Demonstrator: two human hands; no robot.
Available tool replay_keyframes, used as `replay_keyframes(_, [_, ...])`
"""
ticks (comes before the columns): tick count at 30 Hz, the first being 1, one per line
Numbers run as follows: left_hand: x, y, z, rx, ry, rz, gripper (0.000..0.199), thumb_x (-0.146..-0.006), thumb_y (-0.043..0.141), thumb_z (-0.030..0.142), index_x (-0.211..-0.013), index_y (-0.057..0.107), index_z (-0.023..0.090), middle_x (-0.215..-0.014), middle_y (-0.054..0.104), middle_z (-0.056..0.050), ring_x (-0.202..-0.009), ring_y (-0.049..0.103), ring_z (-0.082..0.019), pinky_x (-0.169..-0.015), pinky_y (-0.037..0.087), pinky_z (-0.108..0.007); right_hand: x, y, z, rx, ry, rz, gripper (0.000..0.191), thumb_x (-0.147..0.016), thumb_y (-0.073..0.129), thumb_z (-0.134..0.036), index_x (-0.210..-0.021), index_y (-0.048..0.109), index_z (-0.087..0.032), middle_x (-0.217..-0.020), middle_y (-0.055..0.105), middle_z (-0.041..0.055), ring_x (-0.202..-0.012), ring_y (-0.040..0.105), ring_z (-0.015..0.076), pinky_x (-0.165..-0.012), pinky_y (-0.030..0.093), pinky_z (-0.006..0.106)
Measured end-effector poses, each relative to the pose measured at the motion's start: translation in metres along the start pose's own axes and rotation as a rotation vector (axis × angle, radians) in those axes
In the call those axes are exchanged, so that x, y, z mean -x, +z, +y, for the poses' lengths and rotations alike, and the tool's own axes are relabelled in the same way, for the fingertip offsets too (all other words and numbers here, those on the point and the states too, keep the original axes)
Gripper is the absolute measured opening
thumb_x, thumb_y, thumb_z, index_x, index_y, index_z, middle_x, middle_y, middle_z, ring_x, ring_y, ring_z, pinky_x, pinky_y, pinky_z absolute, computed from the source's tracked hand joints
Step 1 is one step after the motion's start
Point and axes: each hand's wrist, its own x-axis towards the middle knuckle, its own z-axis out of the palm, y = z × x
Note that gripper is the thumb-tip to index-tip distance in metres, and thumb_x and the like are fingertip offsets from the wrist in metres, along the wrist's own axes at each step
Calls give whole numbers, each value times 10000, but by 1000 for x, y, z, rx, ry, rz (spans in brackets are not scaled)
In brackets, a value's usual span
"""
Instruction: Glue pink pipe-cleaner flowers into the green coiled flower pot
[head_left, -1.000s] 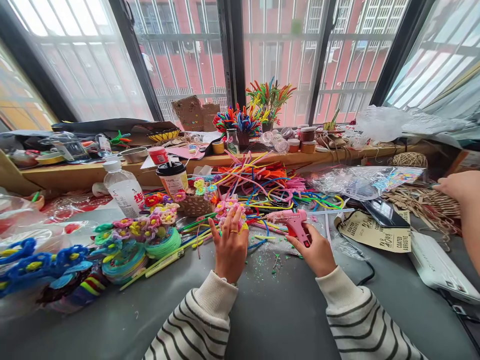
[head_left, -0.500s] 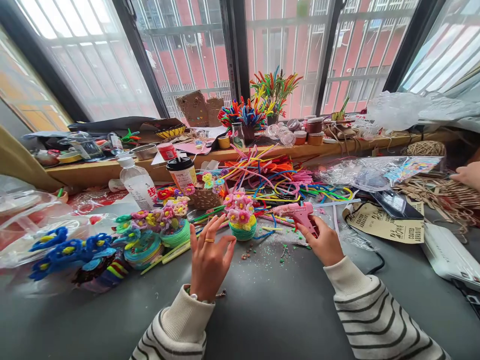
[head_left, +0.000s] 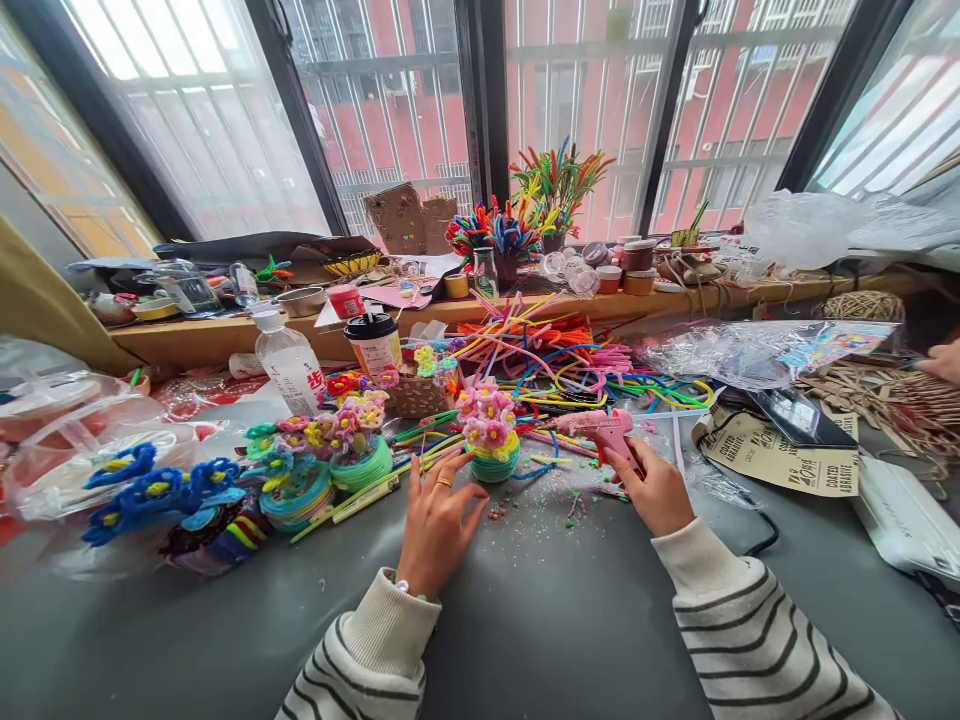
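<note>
My right hand is wrapped round the handle of a pink hot glue gun, its nozzle pointing left and a glue stick out of its back. A small pot of pink fuzzy-wire flowers, wound in yellow and green, stands upright between my hands. My left hand is just left of this pot, fingers spread and thumb apart from them; I see nothing held in it. Whether its fingertips touch the pot or table I cannot tell. Bits of green and pink trimmings lie near the pot.
More flower pots and a blue flower bunch stand at left, beside a clear bottle and a lidded cup. Loose pipe cleaners heap behind. At right lie sandpaper, a white device and another person's hand.
My left hand has lowered a little toward the table, its thumb and index finger now further apart. My right hand keeps the glue gun. The view has shifted slightly left.
</note>
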Motion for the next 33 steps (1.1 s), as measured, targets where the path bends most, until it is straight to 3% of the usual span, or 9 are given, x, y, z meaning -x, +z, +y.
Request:
replay_keyframes(8, [1, 2, -2, -1, 9, 64, 127, -746, 538, 229, -679, 645, 238, -1056, 607, -54, -1001, 546, -234, -985, 258, -542, 0, 0, -2, 20, -36, 60, 538, -711, 395, -585, -935, 583, -134, -726, 660, 100, -610, 605, 218, -578, 464, 330])
replay_keyframes(13, [-5, -10, 5, 20, 40, 201, 115, -758, 532, 218, -727, 642, 228, -1005, 619, -52, -984, 553, -201, -1000, 273, -490, 3, 1, -2, 48, -137, 127, 509, -735, 386, -563, -955, 582, -148, -803, 662, 107, -653, 611, 214, -599, 480, 329])
replay_keyframes(17, [-23, -20, 21, 41, 56, 270, 105, -747, 551, 208, -788, 642, 239, -1010, 617, -41, -1000, 536, -198, -1002, 280, -479, 5, 2, 0, 68, -258, 180, 493, -754, 388, -536, -980, 566, -136, -873, 656, 124, -725, 618, 224, -650, 493, 348])
replay_keyframes(24, [-51, -13, 40, -29, 96, 152, 162, -751, 546, 219, -888, 627, 248, -1146, 561, -36, -1103, 473, -220, -1038, 156, -536, 8, 2, 1, 105, -352, 219, 455, -778, 381, -502, -987, 560, -140, -892, 651, 136, -770, 619, 236, -687, 500, 367])
replay_keyframes(33, [-58, -7, 43, -117, 203, 178, 161, -787, 486, 184, -717, 626, 223, -1137, 576, -21, -1122, 465, -215, -1039, 113, -561, 8, 1, -2, 96, -334, 178, 451, -769, 378, -496, -1000, 564, -157, -910, 653, 123, -805, 615, 263, -720, 491, 404])
